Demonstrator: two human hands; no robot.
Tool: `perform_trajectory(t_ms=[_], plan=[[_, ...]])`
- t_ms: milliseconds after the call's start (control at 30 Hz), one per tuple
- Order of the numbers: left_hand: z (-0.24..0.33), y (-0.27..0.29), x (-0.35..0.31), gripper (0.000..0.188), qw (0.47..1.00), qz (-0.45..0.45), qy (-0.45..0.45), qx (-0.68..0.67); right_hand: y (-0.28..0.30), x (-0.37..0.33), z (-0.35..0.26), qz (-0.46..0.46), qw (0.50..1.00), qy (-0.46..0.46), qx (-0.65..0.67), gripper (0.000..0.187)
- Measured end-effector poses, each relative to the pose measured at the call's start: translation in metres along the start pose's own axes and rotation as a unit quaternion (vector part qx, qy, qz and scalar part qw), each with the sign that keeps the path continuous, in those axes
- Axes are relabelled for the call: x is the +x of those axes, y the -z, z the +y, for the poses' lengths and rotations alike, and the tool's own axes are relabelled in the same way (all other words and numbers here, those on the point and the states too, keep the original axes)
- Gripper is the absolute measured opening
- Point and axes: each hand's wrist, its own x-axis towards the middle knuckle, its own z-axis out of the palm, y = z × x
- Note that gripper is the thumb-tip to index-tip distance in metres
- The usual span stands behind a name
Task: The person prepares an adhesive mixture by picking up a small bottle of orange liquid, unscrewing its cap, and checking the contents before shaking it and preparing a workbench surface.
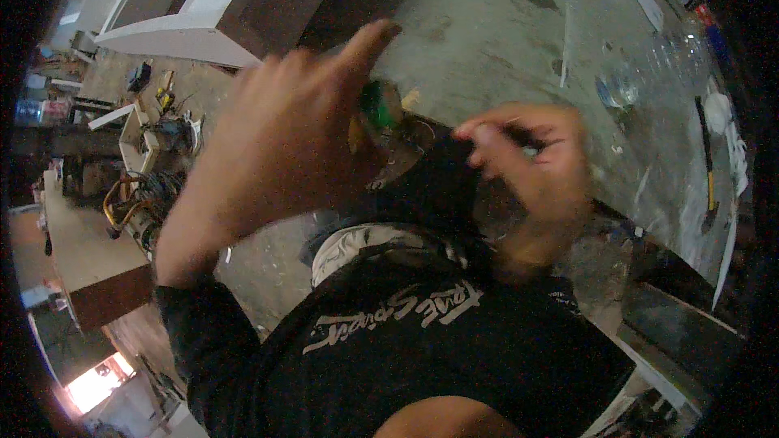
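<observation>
Two-handed. At twelve o'clock, beside the left hand (284, 122), the blurred green object (381, 105); cannot tell if gripped. Fingers curled on the right hand (548, 162), towards three o'clock; cannot tell if pinching anything. Probably light, fairly stiff; best grasped around the sides.

A gap separates the left hand (296, 126) from the right hand (535, 166); a green object (380, 105) beside the left hand narrows it; forward of the right hand, passage extends over the floor (479, 53); a white-and-brown furniture unit (235, 16) blocks forward-left travel; clear plastic (617, 91) restricts far-right travel.
</observation>
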Motion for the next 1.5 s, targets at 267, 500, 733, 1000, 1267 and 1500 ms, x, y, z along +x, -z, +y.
perform_trajectory(t_ms=[267, 500, 733, 1000, 1267, 1500], plan=[[0.009, 0.007, 0.052, 0.019, 0.913, 0.061, -0.23, 0.331, 0.055, 0.005, 0.01, 0.126, 0.989, 0.068, 0.029, 0.017], [0.019, -0.006, 0.079, 0.004, 0.808, -0.022, -0.179, 0.56, 0.047, 0.031, 0.052, 0.175, 0.973, 0.15, 0.031, 0.021], [0.017, 0.008, 0.09, 0.004, 0.762, 0.055, -0.235, 0.601, 0.052, 0.033, 0.022, 0.254, 0.939, 0.186, 0.136, 0.021], [0.02, 0.002, 0.085, 0.029, 0.647, 0.118, -0.223, 0.719, 0.049, 0.09, -0.125, -0.012, 0.997, 0.031, 0.072, 0.067], [0.024, 0.031, 0.061, 0.054, 0.728, 0.25, -0.351, 0.533, 0.073, 0.174, -0.125, -0.063, 0.911, 0.236, 0.332, 0.022], [-0.055, -0.105, -0.065, 0.044, 0.991, 0.13, -0.02, -0.008, 0.099, 0.182, -0.147, 0.089, 0.858, 0.245, 0.443, 0.021]])
